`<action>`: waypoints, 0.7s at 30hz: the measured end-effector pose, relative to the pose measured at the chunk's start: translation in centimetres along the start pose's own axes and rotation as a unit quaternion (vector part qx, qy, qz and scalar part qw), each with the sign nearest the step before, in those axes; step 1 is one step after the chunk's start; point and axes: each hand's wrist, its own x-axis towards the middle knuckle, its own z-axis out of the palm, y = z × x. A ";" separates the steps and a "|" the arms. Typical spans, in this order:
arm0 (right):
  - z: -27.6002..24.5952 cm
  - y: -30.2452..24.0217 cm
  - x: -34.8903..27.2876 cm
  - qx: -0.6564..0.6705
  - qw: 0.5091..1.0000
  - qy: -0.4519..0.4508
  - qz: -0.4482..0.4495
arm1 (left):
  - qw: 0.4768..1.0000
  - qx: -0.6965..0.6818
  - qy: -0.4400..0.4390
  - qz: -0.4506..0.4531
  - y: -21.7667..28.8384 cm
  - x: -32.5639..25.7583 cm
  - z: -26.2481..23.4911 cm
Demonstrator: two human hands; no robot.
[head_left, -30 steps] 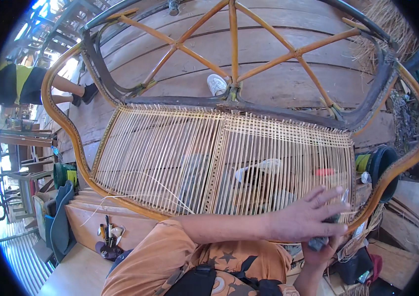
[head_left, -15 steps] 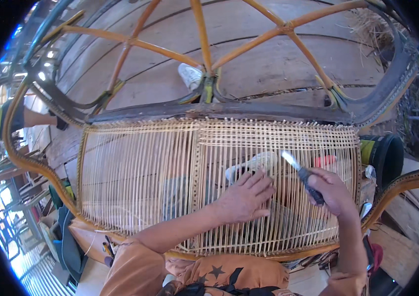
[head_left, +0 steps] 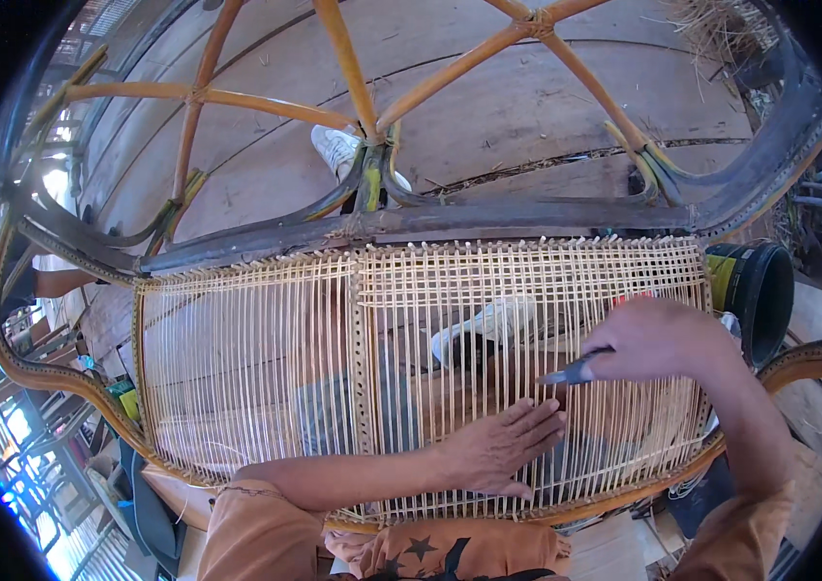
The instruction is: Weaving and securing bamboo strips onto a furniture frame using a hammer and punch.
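A rattan seat frame lies across in front of me, strung with pale cane strands point(head_left: 237, 358). In its right half, the far part carries a band of woven cane lattice point(head_left: 527, 266). My left hand point(head_left: 503, 445) rests with fingers stretched on the strands of the right half, near the middle. A knife point(head_left: 576, 371) with a dark handle is gripped in my right hand point(head_left: 648, 339). Its blade points left, low over the strands just beyond my left fingertips. Whether the blade touches a strand I cannot tell. My right fingers hide most of the handle.
A drilled middle rail point(head_left: 361, 378) divides the seat. Bent rattan poles point(head_left: 353, 73) rise beyond the dark back rail point(head_left: 508, 225). A white shoe point(head_left: 335, 147) is on the wooden floor, another shows under the strands. A dark bucket point(head_left: 769, 300) stands at the right; another person's leg is far left.
My right hand has swung the knife from upright to pointing left, closer to my left hand. My left hand has slid slightly right and nearer to me. The view has shifted.
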 end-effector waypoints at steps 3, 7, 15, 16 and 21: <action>-1.0 -0.4 1.1 0.025 0.958 0.285 0.015 | 1.000 0.011 0.017 -0.006 0.6 -0.9 -0.7; 0.2 -3.0 0.8 0.005 0.998 0.068 -0.006 | 1.000 0.006 -0.002 -0.015 0.2 -0.6 -0.6; 0.6 -2.2 2.1 0.042 0.965 0.260 0.014 | 1.000 0.005 0.021 -0.017 0.5 -0.9 -0.4; 0.2 -2.8 1.8 0.042 0.964 0.263 0.008 | 1.000 0.014 0.015 -0.015 0.5 -1.0 -0.4; 0.7 -2.5 3.6 0.054 0.973 0.225 -0.016 | 0.999 -0.032 -0.028 0.005 0.8 -0.8 -0.7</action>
